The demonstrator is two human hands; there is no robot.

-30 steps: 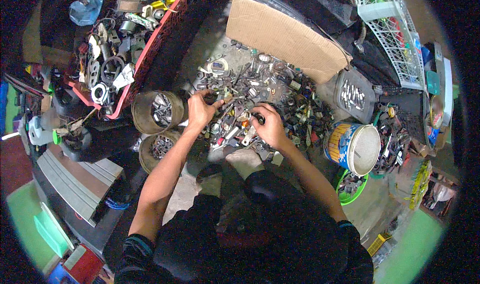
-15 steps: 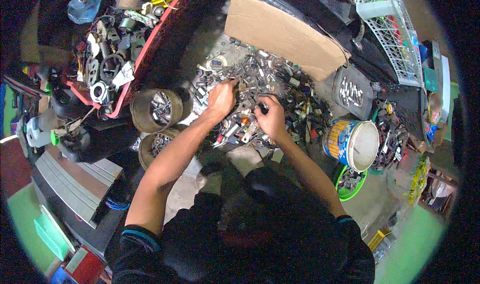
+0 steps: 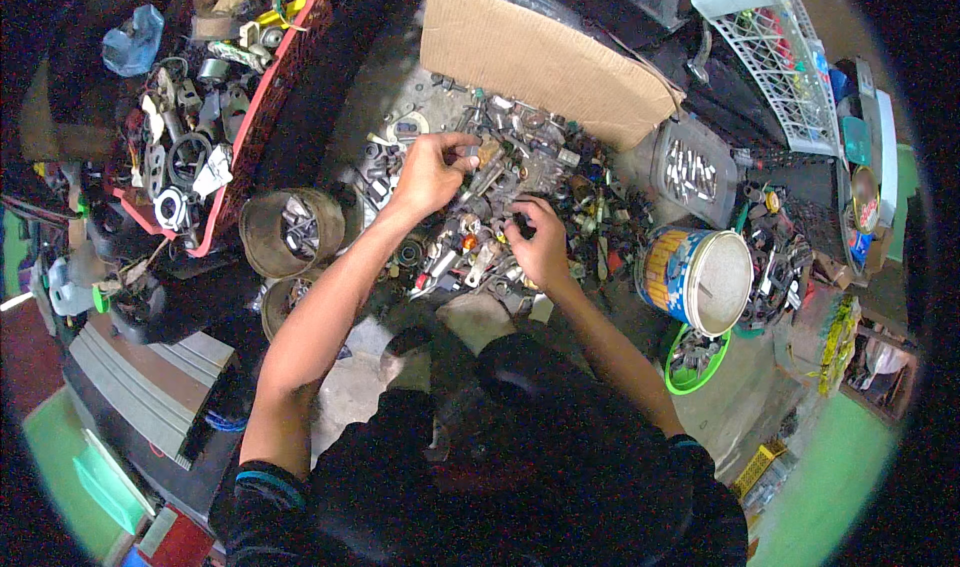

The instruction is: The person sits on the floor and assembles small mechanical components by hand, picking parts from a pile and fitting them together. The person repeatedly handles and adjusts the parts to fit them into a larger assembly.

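A wide heap of small metal and plastic parts lies on the floor in front of me. Over its left side, my left hand pinches a small greyish metal part between thumb and fingertips. My right hand is at the heap's near right portion, thumb and fingers curled toward each other. What lies between those fingers, if anything, is too small and dark to name. Bright bits, one of them orange, lie among the grey parts between my hands.
Cardboard stands behind the heap. A red crate of parts and a round tin are at left. Right of the heap are a clear tray of metal pins, a patterned bucket and a green basin.
My left hand has lifted slightly off the heap, and a small part now shows in its fingertips. My right hand stays curled in nearly the same place. The whole view has shifted a little.
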